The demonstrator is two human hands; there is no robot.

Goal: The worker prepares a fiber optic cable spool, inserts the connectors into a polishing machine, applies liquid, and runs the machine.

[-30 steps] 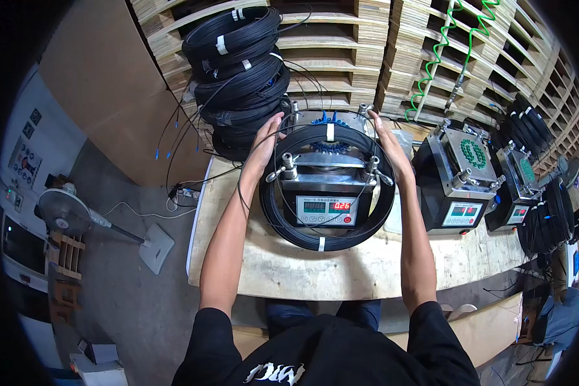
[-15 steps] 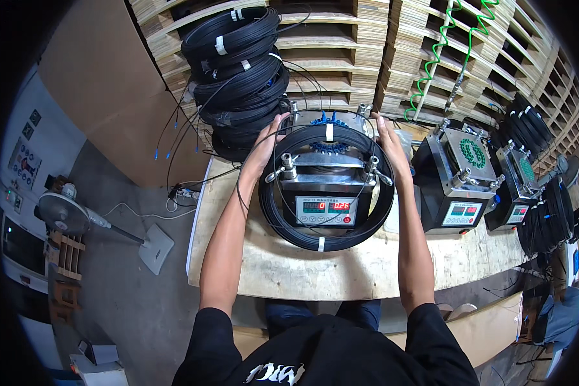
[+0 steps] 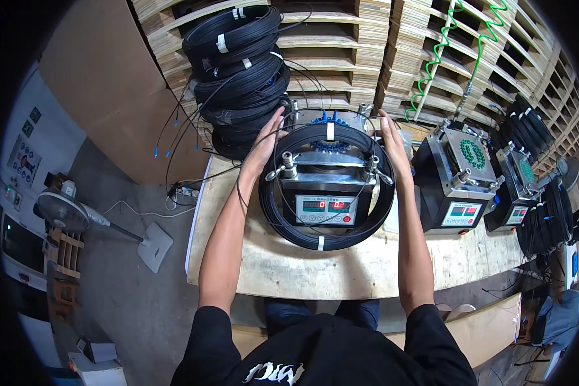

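Note:
A black cable coil (image 3: 283, 222) bound with white ties lies around a metal machine (image 3: 325, 186) that has a small panel with red and green digits. My left hand (image 3: 266, 145) rests on the coil's upper left edge, fingers spread. At the upper right edge, my right hand (image 3: 390, 138) touches the coil and the machine's back corner. Both forearms reach over a worn wooden table (image 3: 289, 270).
A tall stack of black cable coils (image 3: 238, 71) stands behind the left hand. Two similar machines (image 3: 460, 177) sit to the right, with more coils (image 3: 547, 219) beyond. Wooden pallets (image 3: 367, 45) line the back. A floor fan (image 3: 61, 209) stands at left.
Both hands have slid slightly further back along the coil's top edge; the coil stays around the machine.

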